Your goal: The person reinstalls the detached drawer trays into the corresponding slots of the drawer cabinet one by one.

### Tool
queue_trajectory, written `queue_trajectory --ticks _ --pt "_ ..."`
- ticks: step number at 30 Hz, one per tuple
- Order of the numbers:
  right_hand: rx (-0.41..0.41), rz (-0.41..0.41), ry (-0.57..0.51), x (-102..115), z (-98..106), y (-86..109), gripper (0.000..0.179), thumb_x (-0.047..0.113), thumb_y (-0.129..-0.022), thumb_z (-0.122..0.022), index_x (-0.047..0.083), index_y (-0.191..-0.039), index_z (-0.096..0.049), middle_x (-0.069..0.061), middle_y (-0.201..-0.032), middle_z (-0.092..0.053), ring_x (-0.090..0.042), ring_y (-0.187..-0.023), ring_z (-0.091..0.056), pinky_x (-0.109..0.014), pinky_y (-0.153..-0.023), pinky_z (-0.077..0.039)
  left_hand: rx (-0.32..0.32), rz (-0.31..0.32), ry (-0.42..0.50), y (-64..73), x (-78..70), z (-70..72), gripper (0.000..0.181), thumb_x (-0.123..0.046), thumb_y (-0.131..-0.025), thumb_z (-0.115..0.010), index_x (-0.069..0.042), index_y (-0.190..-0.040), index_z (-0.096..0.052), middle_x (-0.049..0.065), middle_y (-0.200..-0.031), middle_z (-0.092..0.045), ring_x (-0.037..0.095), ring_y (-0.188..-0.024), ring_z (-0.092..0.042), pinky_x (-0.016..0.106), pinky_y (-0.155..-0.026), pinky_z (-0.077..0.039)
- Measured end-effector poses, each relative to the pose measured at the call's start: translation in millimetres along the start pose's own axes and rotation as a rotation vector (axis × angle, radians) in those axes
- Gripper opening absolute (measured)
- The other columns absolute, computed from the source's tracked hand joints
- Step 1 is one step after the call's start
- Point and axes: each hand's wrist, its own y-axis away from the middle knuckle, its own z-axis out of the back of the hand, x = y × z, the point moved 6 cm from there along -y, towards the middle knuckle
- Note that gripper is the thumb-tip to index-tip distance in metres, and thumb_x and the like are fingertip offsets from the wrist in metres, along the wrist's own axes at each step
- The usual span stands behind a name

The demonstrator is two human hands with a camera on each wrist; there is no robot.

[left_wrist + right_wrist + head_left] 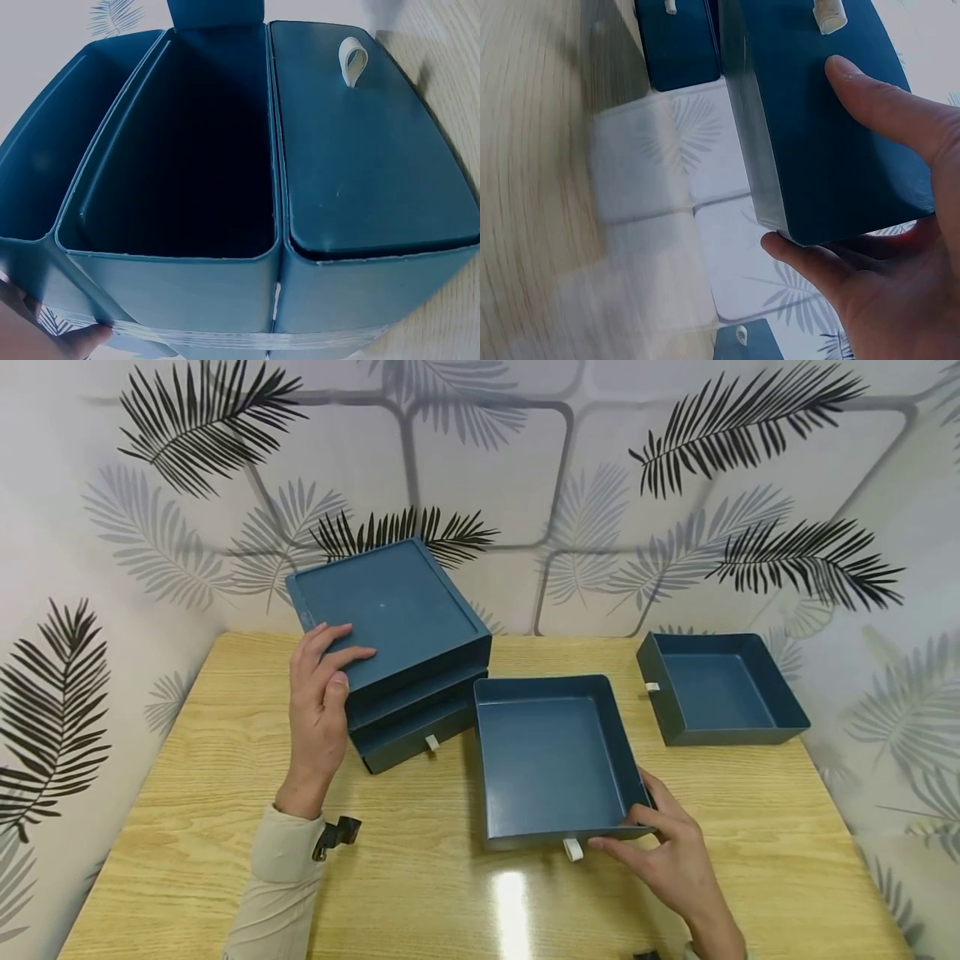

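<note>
A dark blue drawer cabinet (386, 610) stands toward the left back of the table, angled. My left hand (318, 710) rests on its top near the left edge, fingers spread. In the left wrist view two slots of the cabinet gape without drawers; the lowest holds a drawer (382, 150) with a white loop tab (352, 60). My right hand (663, 852) grips a loose blue drawer (551, 760) by its near right corner. The thumb (885, 105) presses the front face beside the white tab (829, 15), other fingers round the side and underneath. That drawer appears raised above the table.
A second loose blue drawer (723, 689) lies at the table's back right, open side up, its white tab (652, 687) facing left. The wooden table (187, 827) ends at a leaf-patterned wall covering (480, 460) behind.
</note>
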Motion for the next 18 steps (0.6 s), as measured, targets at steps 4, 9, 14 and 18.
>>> queue_trajectory --ticks 4,9,14,18 --pt "0.017 0.043 -0.03 3 -9 -1.3 0.036 -0.005 -0.07 -0.09 0.019 -0.075 -0.065 -0.024 -0.15 -0.053 0.0 -0.13 -0.054 -0.008 -0.095 -0.051 0.002 -0.007 -0.009 -0.2 -0.7 0.8 0.039 -0.011 -0.106 -0.039 -0.009 -0.118 -0.077 0.013 -0.151 -0.056 0.029 -0.156 -0.03 0.055 -0.13 -0.015" --pt "0.017 0.075 -0.015 7 -16 -2.7 0.036 -0.003 -0.068 -0.092 0.021 -0.075 -0.066 -0.022 -0.148 -0.056 -0.001 -0.131 -0.054 -0.007 -0.097 -0.049 0.0 0.0 -0.016 1.0 -0.2 0.9 0.039 -0.01 -0.105 -0.039 -0.008 -0.117 -0.077 0.013 -0.151 -0.056 0.03 -0.156 -0.03 0.056 -0.13 -0.015" --pt "0.016 0.111 -0.023 11 -22 -4.2 0.035 -0.004 -0.066 -0.093 0.019 -0.078 -0.07 -0.023 -0.148 -0.056 -0.003 -0.133 -0.054 -0.008 -0.098 -0.049 -0.003 -0.006 -0.005 0.4 -0.1 1.2 0.039 -0.011 -0.106 -0.04 -0.008 -0.118 -0.077 0.013 -0.151 -0.056 0.03 -0.156 -0.03 0.056 -0.13 -0.015" --pt "0.019 0.125 -0.028 13 -27 -4.8 0.035 -0.003 -0.065 -0.093 0.019 -0.079 -0.071 -0.024 -0.148 -0.056 -0.004 -0.135 -0.053 -0.008 -0.099 -0.049 -0.003 -0.014 -0.001 0.0 0.0 1.5 0.039 -0.011 -0.106 -0.04 -0.009 -0.118 -0.077 0.013 -0.15 -0.057 0.029 -0.156 -0.03 0.056 -0.13 -0.015"
